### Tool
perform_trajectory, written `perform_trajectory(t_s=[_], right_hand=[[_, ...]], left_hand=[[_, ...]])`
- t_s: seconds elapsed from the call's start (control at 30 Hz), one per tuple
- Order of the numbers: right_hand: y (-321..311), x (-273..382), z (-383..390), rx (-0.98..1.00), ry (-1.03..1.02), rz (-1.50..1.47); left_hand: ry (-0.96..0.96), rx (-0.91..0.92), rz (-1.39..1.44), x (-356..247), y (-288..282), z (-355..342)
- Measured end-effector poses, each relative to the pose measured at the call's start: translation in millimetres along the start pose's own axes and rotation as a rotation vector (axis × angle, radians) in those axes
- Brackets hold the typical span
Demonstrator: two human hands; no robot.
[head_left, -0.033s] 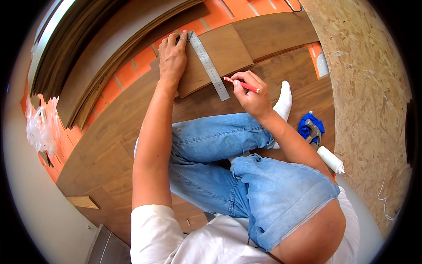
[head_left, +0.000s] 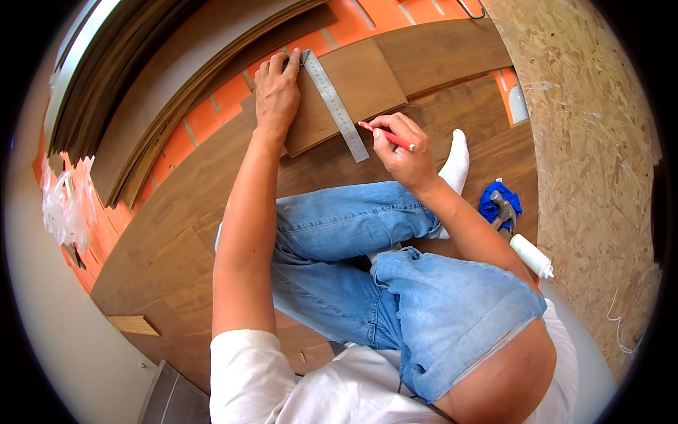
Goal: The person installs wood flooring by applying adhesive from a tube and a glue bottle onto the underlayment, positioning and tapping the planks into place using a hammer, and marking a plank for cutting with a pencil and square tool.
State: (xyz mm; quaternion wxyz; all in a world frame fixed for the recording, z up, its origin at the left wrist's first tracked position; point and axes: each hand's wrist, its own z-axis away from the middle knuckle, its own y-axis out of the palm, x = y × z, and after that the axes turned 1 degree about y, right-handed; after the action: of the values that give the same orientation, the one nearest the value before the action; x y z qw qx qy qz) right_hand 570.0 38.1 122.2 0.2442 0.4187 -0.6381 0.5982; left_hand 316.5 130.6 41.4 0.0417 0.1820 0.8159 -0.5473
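Observation:
A brown floorboard piece (head_left: pixel 311 116) lies on the laid wooden floor in front of me. Across it rests the metal blade of a try square (head_left: pixel 333 106), its near end reaching past the board's near edge. My left hand (head_left: pixel 277 88) is closed at the far end of the square, fingers over its stock, which they partly hide. With my right hand (head_left: pixel 406 145) I pinch a red pencil (head_left: pixel 388 136), its tip pointing left, close to the blade's right edge near the board's near edge.
Stacked floorboards (head_left: pixel 176 71) stand at the far left over orange underlay (head_left: pixel 229 102). At the right lie a hammer (head_left: pixel 503 210) on a blue cloth (head_left: pixel 489 206), a white bottle (head_left: pixel 531 256) and a chipboard sheet (head_left: pixel 586 155). Clear plastic wrap (head_left: pixel 65 201) is at the left.
The red pencil has shifted very slightly, its tip a touch farther away and to the left. My left hand and the try square have stayed in place.

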Motion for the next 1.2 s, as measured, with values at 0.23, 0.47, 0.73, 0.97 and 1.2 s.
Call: perform_trajectory(t_s=[0.23,0.47,0.73,0.97,1.2], right_hand=[[10,-3,-8,0.055,-0.101,0.031],[53,-20,-97,-0.02,-0.198,0.024],[2,2,-37,0.265,0.272,0.073],[24,10,-6,0.31,0.458,0.021],[-41,-7,-1,-0.078,0.169,0.338]], left_hand=[[0.005,-0.012,-0.005,-1,-1,0],[-0.004,0.004,-0.012,-1,-3,-2],[-0.027,-0.024,0.021,-2,1,0],[0.017,-0.093,-0.005,-13,-20,-8],[0.07,-0.15,0.239,-69,-37,-23]])
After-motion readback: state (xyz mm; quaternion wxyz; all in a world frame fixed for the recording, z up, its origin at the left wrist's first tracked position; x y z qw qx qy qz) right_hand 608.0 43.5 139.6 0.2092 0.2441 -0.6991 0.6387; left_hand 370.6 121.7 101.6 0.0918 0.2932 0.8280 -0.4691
